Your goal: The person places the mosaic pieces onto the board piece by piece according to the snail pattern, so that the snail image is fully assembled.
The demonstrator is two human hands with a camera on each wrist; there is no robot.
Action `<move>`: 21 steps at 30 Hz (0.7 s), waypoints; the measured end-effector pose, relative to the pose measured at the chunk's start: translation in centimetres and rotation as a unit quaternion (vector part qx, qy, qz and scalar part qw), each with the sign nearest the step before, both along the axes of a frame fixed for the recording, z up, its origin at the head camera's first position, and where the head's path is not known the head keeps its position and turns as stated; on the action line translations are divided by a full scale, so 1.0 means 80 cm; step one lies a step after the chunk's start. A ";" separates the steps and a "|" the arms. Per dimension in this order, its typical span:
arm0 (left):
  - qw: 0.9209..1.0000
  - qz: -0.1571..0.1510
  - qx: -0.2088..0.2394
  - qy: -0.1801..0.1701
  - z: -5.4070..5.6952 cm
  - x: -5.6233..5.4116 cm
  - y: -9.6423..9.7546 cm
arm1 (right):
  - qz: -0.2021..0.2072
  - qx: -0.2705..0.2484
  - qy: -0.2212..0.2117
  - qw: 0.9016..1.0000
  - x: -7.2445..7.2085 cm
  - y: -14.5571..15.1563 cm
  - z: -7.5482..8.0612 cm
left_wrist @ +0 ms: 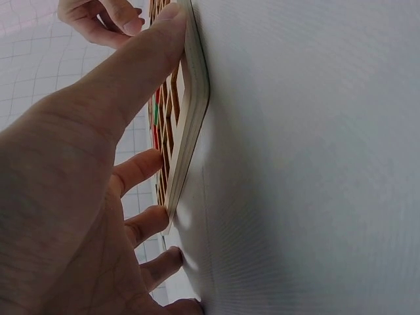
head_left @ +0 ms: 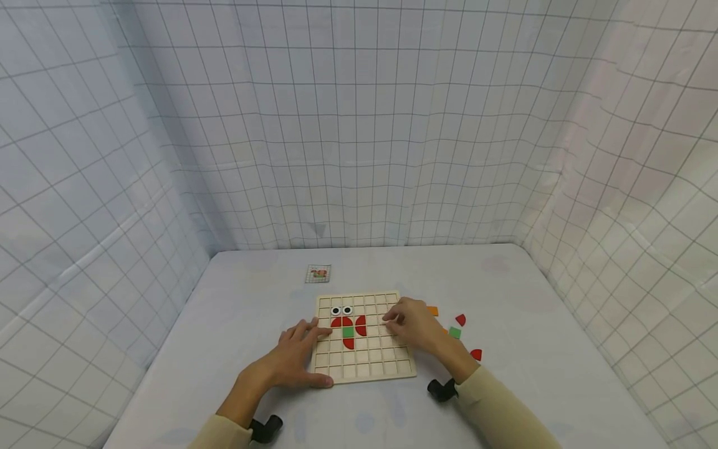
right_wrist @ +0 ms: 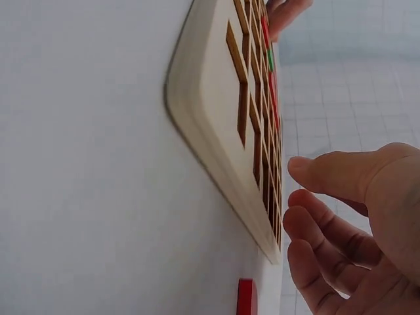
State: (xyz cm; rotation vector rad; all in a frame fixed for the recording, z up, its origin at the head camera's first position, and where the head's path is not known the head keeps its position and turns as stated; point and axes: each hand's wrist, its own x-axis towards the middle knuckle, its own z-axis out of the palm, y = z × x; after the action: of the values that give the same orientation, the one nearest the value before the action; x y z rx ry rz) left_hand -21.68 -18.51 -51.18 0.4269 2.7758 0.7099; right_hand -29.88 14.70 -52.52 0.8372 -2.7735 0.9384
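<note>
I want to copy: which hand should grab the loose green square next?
Probably the right hand: it's nearer the loose green square, though I can't tell if it's empty. The left hand is farther off, touching the board.

I've got pale beige sleeves (head_left: pixel 502 408) on both arms here, and a stubby, rounded black camera (head_left: pixel 441 391) worn at each wrist!

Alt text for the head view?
A left hand rests on the left edge of a grid board, and a right hand is over its right side. Two eye discs, red pieces and a green square sit on it. A picture card lies behind it, loose pieces to its right.
</note>
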 end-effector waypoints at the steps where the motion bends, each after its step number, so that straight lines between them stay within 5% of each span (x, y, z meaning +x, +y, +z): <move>1: 1.000 0.002 -0.001 -0.002 -0.001 0.000 0.000 | -0.007 0.001 -0.001 1.000 -0.001 0.004 -0.001; 21: 1.000 0.000 -0.004 -0.005 -0.004 -0.003 -0.001 | -0.111 0.028 -0.032 0.993 -0.021 0.101 -0.004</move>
State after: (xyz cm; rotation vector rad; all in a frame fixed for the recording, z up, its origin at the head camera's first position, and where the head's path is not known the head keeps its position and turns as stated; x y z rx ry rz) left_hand -21.90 -18.60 -51.51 0.4214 2.7690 0.6988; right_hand -31.54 22.78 -52.83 0.4999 -2.8818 0.8673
